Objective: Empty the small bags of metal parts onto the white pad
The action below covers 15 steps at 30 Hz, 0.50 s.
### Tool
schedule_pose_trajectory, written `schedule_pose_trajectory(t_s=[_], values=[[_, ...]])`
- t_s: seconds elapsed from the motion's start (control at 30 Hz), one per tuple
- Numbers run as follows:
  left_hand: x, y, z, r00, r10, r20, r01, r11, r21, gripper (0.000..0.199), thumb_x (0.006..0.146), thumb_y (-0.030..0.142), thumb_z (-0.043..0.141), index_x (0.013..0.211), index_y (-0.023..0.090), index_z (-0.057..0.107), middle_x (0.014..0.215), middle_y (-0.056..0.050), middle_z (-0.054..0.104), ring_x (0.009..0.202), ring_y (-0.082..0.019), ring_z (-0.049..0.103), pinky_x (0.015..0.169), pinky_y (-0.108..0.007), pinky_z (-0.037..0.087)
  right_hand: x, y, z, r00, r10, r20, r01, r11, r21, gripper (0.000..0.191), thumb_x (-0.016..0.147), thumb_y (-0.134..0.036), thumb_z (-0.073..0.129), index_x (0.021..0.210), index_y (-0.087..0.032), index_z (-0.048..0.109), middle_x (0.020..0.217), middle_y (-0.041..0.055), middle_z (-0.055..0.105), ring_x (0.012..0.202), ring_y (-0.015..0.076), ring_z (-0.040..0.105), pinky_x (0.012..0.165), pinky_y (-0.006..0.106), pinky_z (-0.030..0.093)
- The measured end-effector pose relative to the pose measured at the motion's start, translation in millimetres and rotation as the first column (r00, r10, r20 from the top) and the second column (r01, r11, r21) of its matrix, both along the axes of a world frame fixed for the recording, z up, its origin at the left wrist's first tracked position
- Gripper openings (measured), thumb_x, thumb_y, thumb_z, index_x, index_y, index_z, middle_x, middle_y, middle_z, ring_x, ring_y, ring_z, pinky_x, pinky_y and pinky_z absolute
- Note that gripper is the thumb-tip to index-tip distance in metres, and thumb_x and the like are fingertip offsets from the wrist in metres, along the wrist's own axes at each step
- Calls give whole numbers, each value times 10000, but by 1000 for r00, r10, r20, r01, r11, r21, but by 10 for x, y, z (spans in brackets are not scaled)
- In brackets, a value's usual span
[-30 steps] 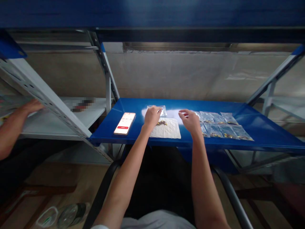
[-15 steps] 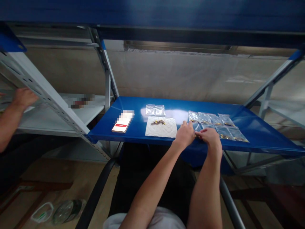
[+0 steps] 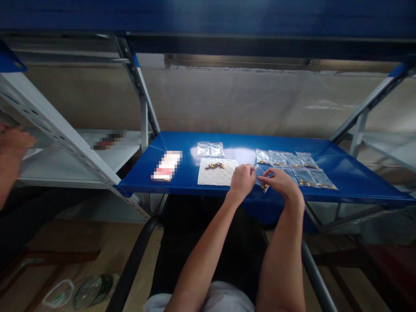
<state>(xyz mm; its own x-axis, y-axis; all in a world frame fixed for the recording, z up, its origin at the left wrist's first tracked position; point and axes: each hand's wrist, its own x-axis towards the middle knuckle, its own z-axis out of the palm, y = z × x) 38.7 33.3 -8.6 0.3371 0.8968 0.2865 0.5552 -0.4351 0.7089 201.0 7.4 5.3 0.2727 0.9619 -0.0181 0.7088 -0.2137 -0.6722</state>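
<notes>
- Two hands work together just above the near edge of a blue steel shelf (image 3: 364,190), and that edge passes right under both wrists.
- Between them, a small clear bag (image 3: 261,178) with yellow-tipped parts (image 3: 265,187) in its lower corner hangs tilted, left of the right-hand group of filled bags.
- The right hand (image 3: 282,183) comes in from the right, its fingers (image 3: 271,172) pinched on the bag's upper part.
- The left hand (image 3: 241,183) is curled, its fingertips (image 3: 251,170) right at the bag's left side; whether they grip it cannot be told.
- Both forearms angle inward from the near side and converge, elbows out of view.
- Six filled bags (image 3: 303,177) lie in two rows on the shelf, just right of the hands.
- A white pad (image 3: 217,177) lies just left of the left hand, with a small row of parts (image 3: 214,165) on it.
- Two flat clear bags (image 3: 210,149) sit beyond the pad, toward the far edge.
- A blurred phone (image 3: 166,166) lies left of the pad.
- Another person's hand (image 3: 13,141) shows at far left, beyond a white rack upright (image 3: 65,151).
</notes>
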Motion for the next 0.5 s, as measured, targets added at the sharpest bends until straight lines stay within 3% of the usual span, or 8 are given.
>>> schedule_pose_trajectory(t_s=[0.1,0.2,0.37,0.5], values=[[-172,-115,109,985,-12,173,13,1000,-3,142,972,237,612,990,177,739,957,-75,787,897,-205,737,807,-281,545,-201,-55,181,978,101,-181,-70,982,173,376,825,-580,689,797,-208,640,601,22,652,545,171,587,503,274,408],[-371,-273,311,979,42,198,-49,998,30,126,971,263,635,942,192,735,882,-62,781,828,-206,738,746,-277,543,-456,-127,395,892,307,-330,-232,941,248,410,851,-611,701,862,-205,647,707,40,697,606,162,604,520,266,434],[-704,-488,727,980,48,193,-65,994,84,96,960,196,646,900,190,721,849,-61,773,792,-200,737,688,-257,534,-775,-230,637,832,444,-333,-298,864,406,399,872,-580,751,829,-207,616,758,35,677,647,143,600,519,253,442],[-926,-568,893,977,23,210,-46,993,107,166,979,116,571,922,178,715,836,-57,768,768,-181,735,664,-241,533,-940,-230,681,795,495,-350,-328,837,438,397,877,-566,751,811,-212,582,733,19,648,642,144,620,507,251,476]])
